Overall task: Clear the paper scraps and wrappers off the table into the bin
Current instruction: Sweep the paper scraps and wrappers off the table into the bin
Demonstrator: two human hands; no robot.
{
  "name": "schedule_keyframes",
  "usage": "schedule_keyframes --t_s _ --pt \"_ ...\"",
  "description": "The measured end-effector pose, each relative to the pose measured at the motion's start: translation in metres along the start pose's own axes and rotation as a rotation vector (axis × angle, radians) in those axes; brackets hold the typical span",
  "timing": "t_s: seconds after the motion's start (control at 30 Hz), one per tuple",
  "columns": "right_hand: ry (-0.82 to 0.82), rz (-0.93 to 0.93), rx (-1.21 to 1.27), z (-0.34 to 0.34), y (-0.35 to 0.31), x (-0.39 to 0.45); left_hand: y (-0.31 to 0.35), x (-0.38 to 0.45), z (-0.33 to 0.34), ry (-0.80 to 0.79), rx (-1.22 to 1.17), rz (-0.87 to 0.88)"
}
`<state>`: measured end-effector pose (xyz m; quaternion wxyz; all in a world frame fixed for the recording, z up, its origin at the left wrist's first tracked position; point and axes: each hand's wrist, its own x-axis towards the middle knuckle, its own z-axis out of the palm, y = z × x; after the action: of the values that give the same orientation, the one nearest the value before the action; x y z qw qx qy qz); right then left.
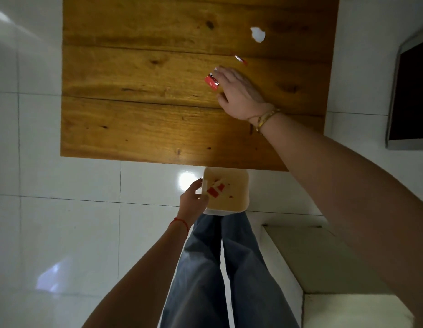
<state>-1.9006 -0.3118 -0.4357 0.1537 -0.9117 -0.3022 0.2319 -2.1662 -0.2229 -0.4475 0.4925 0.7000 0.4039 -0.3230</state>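
- Bin (238, 185) on the floor at the surface's (134, 102) near edge already held red and white scraps.
- Left hand (192, 200) gripped the bin rim.
- Right hand (238, 91), fingers spread, touched the red wrapper (211, 80).
- Remaining beyond it: small wrapper (240, 59), white paper scrap (257, 34).

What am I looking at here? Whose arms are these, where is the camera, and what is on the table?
There is no machine: a person wears a camera on the head, looking down at their own arms and jeans. The right hand reaches over the wooden table with its fingers on a red wrapper. Farther off lie a small twisted wrapper and a white paper scrap. The left hand grips the rim of a pale bin, held below the table's near edge. Red and white scraps already lie inside.
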Motion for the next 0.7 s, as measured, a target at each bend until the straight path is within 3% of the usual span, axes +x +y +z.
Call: schedule_keyframes --t_s 0.17,0.33,0.57,0.7 --pt "-0.004 -0.107 -0.115 0.016 -0.004 -0.013 0.001 0.007 0.001 0.000 -0.038 -0.010" --pt "-0.022 -0.213 -0.033 0.040 -0.015 -0.083 0.005 0.006 -0.001 -0.008 -0.036 -0.020" --pt "-0.214 -0.316 0.089 0.066 -0.030 -0.168 0.014 0.003 -0.001 0.003 -0.043 -0.003" --pt "-0.032 -0.160 0.083 0.052 -0.012 -0.142 0.019 0.004 -0.001 0.002 -0.040 -0.005"
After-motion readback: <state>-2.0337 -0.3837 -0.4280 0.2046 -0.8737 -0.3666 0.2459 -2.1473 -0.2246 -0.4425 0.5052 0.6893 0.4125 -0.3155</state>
